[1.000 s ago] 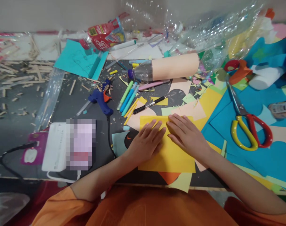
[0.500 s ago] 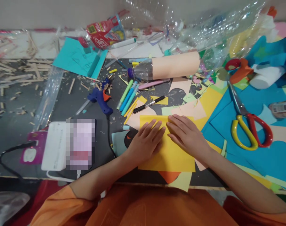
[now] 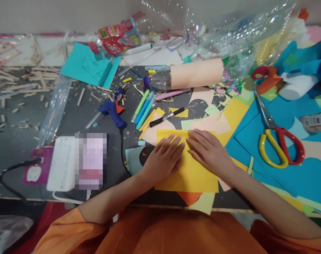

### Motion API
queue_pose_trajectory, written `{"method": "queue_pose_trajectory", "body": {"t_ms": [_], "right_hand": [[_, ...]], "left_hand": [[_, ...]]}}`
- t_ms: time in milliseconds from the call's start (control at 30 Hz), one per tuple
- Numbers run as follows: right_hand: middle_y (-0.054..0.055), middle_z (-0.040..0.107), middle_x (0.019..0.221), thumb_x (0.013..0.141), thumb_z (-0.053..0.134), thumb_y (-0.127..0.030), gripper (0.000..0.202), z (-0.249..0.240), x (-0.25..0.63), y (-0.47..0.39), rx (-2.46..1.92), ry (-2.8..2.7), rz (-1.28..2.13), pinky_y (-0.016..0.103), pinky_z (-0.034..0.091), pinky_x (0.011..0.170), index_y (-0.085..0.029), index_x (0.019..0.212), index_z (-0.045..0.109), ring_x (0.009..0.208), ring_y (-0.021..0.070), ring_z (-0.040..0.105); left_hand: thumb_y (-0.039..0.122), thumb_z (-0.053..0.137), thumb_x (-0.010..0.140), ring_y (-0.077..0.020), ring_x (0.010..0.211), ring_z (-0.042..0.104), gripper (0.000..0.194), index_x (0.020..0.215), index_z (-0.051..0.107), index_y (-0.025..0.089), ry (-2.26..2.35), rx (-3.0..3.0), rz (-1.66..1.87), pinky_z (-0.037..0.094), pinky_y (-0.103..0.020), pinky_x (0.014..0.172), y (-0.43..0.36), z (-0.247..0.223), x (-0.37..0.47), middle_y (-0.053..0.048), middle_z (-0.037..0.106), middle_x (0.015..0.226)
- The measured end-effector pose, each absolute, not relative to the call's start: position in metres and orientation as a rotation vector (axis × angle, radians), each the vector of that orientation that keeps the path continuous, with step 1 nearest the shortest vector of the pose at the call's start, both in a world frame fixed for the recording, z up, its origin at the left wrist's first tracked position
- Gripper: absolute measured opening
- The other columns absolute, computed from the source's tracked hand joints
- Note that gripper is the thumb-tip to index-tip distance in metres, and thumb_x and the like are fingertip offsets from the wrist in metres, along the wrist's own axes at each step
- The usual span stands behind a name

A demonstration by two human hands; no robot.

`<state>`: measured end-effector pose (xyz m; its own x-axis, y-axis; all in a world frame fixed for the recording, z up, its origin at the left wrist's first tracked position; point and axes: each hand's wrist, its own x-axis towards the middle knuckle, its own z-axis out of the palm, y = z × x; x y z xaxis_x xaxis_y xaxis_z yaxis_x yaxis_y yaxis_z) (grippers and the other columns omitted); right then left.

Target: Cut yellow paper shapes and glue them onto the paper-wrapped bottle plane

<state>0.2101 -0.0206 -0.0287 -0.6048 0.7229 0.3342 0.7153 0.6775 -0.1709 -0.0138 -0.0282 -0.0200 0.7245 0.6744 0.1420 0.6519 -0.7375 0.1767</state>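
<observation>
A yellow sheet of paper (image 3: pixel 194 180) lies in front of me near the table's front edge. My left hand (image 3: pixel 164 157) rests flat on its left part, fingers spread a little. On the upper right part lies my right hand (image 3: pixel 209 150), fingers stretched out and pointing to the upper left. The fingertips of both hands are close to the sheet's top edge, with a small gap between the hands. Orange and pale green paper pieces stick out below the sheet. Just above it is a black pen (image 3: pixel 168 117).
Large scissors (image 3: pixel 270 121) lie on blue paper (image 3: pixel 314 176) at the right. A blue glue gun (image 3: pixel 113 113), a phone (image 3: pixel 93 160) and a white power bank (image 3: pixel 60 164) are at the left. Behind are markers (image 3: pixel 144 107) and a paper-wrapped bottle (image 3: pixel 197 74).
</observation>
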Motion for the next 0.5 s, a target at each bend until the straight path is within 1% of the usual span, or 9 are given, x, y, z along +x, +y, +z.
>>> {"method": "queue_pose_trajectory", "body": {"t_ms": [133,267,400,500], "right_hand": [[0.013,0.069,0.127,0.097,0.052,-0.025,0.03,-0.027,0.21,-0.02,-1.122,-2.532,-0.036,0.045,0.051,0.102,-0.018,0.124,0.063,0.123,0.026,0.06],[0.016,0.071,0.122,0.097,0.053,-0.025,0.025,-0.025,0.208,-0.019,-1.1,-2.534,-0.113,0.043,0.052,0.099,-0.013,0.115,0.066,0.12,0.0265,0.062],[0.016,0.07,0.122,0.096,0.054,-0.021,0.028,-0.021,0.206,-0.02,-1.087,-2.504,-0.039,0.043,0.051,0.099,-0.013,0.12,0.064,0.12,0.0263,0.06],[0.014,0.073,0.115,0.096,0.052,-0.018,0.031,-0.017,0.204,-0.02,-1.081,-2.474,0.026,0.04,0.052,0.092,-0.015,0.124,0.063,0.11,0.0248,0.063]], "left_hand": [[0.025,0.046,0.096,-0.0318,0.135,0.048,0.043,0.135,0.052,0.009,1.091,2.832,0.309,0.04,-0.046,0.11,-0.029,-0.021,-0.013,-0.018,0.058,0.138],[0.024,0.045,0.096,-0.0313,0.135,0.049,0.042,0.135,0.052,0.009,1.091,2.849,0.314,0.039,-0.045,0.111,-0.028,-0.021,-0.013,-0.017,0.059,0.137],[0.024,0.042,0.096,-0.0313,0.134,0.048,0.048,0.139,0.045,0.003,1.098,2.839,0.319,0.037,-0.044,0.111,-0.028,-0.021,-0.012,-0.019,0.059,0.136],[0.026,0.041,0.096,-0.0309,0.135,0.047,0.05,0.139,0.045,0.0,1.104,2.818,0.302,0.036,-0.043,0.112,-0.027,-0.021,-0.012,-0.021,0.058,0.137]]}}
